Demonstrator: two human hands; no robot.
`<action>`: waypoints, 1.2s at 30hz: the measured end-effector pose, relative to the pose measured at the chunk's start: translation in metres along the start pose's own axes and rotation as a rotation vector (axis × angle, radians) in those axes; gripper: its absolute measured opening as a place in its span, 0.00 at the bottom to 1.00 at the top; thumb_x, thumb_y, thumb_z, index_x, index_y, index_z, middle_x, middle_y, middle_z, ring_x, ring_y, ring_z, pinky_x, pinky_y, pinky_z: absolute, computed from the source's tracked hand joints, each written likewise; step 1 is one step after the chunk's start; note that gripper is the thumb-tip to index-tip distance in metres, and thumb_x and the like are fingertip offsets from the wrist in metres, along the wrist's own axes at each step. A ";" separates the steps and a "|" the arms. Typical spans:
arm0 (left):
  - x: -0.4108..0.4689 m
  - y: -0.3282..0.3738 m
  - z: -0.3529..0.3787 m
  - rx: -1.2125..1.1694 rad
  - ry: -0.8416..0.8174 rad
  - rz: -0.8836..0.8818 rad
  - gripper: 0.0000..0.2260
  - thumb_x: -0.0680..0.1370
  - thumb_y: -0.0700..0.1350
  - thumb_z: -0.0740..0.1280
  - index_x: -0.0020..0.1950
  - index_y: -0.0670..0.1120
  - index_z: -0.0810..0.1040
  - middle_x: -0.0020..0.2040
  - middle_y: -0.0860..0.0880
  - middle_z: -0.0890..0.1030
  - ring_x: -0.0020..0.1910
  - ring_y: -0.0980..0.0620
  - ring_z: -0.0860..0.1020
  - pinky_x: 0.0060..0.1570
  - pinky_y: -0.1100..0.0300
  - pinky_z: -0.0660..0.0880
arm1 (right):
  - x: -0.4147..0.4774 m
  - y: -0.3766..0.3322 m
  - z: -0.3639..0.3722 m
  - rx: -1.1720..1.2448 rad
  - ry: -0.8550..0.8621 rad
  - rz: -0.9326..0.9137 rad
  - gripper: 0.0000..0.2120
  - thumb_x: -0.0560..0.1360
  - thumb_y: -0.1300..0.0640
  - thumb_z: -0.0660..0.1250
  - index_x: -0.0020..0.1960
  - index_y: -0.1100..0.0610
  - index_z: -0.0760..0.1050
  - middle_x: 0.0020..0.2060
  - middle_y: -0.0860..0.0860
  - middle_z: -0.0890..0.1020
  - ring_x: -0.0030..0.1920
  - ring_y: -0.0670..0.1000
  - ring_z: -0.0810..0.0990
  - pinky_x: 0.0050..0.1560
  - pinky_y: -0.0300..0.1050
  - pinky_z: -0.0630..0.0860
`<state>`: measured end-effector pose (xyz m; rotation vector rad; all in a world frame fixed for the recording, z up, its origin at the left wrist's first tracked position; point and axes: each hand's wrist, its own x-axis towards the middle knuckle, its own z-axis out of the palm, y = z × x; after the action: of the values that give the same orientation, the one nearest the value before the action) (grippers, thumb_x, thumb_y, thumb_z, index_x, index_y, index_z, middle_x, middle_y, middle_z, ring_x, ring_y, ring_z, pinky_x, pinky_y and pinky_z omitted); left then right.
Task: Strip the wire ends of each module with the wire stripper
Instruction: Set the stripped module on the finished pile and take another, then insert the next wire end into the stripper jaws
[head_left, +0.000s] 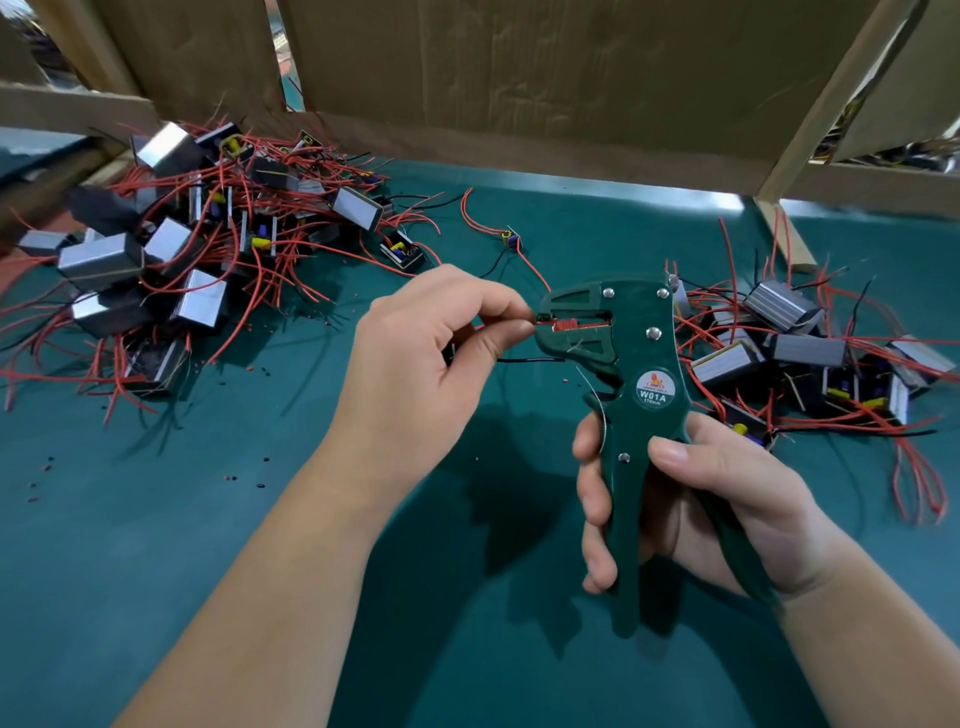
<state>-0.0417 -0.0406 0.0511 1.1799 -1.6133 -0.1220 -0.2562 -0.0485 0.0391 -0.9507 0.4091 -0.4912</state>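
Note:
My right hand (691, 499) grips the handles of a dark green wire stripper (631, 364), held upright over the green mat. My left hand (431, 343) pinches a red wire (524, 325) between thumb and forefinger, and the wire's end sits in the stripper's jaws on the left side of its head. A black wire (530, 359) runs out from under that hand, just below the jaws. The module these wires belong to is hidden behind my left hand.
A big heap of modules with red and black wires (182, 249) lies at the back left. A smaller heap (810, 353) lies at the right. One small module (511, 240) lies alone behind the stripper. Cardboard walls (519, 78) and wooden slats close the back. Bits of insulation (260, 474) dot the mat.

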 end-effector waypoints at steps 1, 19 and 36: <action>0.000 0.000 0.000 0.001 0.000 0.004 0.02 0.75 0.39 0.70 0.44 0.43 0.81 0.38 0.50 0.78 0.36 0.52 0.72 0.39 0.59 0.71 | 0.000 0.000 0.000 -0.001 0.000 -0.001 0.19 0.70 0.51 0.73 0.55 0.61 0.76 0.40 0.61 0.79 0.35 0.64 0.80 0.42 0.63 0.74; -0.002 0.000 0.001 0.043 0.006 0.057 0.03 0.76 0.41 0.69 0.44 0.44 0.82 0.39 0.51 0.79 0.37 0.53 0.74 0.40 0.45 0.72 | 0.001 -0.001 0.002 -0.026 0.035 -0.015 0.18 0.68 0.53 0.75 0.53 0.60 0.77 0.38 0.61 0.78 0.33 0.64 0.79 0.41 0.64 0.73; 0.000 -0.004 0.001 0.052 -0.025 0.030 0.02 0.76 0.38 0.69 0.44 0.43 0.81 0.38 0.53 0.77 0.34 0.54 0.71 0.38 0.59 0.70 | 0.004 0.004 0.009 0.018 0.068 -0.025 0.18 0.65 0.54 0.77 0.50 0.60 0.77 0.36 0.61 0.77 0.31 0.62 0.79 0.38 0.61 0.76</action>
<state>-0.0401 -0.0429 0.0488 1.1979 -1.6639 -0.0760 -0.2471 -0.0428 0.0399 -0.9240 0.4541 -0.5506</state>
